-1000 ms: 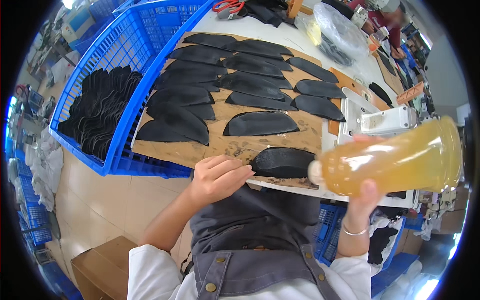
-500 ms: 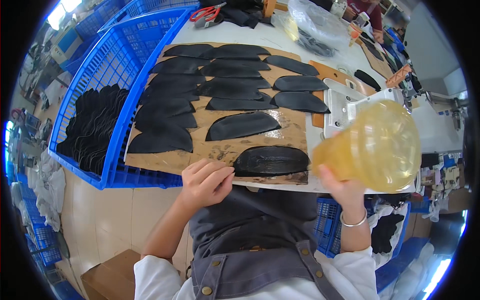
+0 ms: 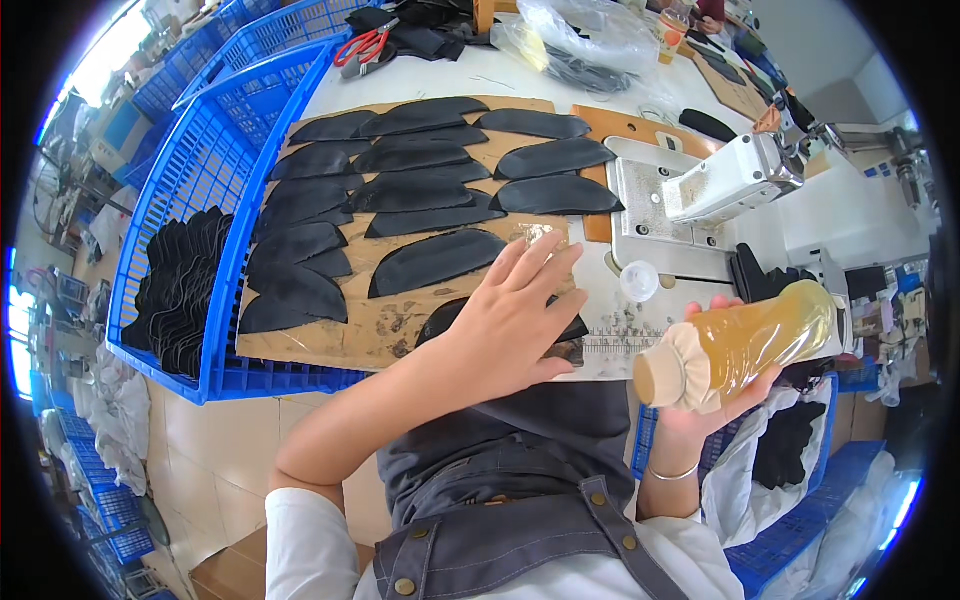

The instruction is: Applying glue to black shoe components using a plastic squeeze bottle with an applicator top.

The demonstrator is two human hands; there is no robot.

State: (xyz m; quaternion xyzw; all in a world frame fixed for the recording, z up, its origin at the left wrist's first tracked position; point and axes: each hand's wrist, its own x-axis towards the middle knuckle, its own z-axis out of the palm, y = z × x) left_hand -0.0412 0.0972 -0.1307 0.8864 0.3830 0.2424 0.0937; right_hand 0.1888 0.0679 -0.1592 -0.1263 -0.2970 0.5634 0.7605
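Observation:
My right hand (image 3: 690, 424) grips a clear plastic bottle (image 3: 768, 335) of yellow liquid, tilted sideways with its cloth-wrapped mouth (image 3: 682, 372) towards my left hand. Fingers apart, my left hand (image 3: 508, 325) is over the nearest black curved piece (image 3: 438, 322) and hides much of it; I cannot tell whether it touches. Another black piece (image 3: 435, 262) lies just beyond. Several more such pieces, some overlapping in columns, cover the brown cardboard sheet (image 3: 300, 346) on the table.
A sewing machine (image 3: 738, 180) stands right of the cardboard, with a small round white piece (image 3: 639, 282) near it. At left, a blue basket (image 3: 208, 345) holds stacked black pieces. Red-handled scissors (image 3: 366, 45) and plastic bags (image 3: 585, 45) lie at the back.
My left hand has moved right from the cardboard's front edge and opened over the nearest piece. The bottle has swung down and turned its wrapped mouth into view.

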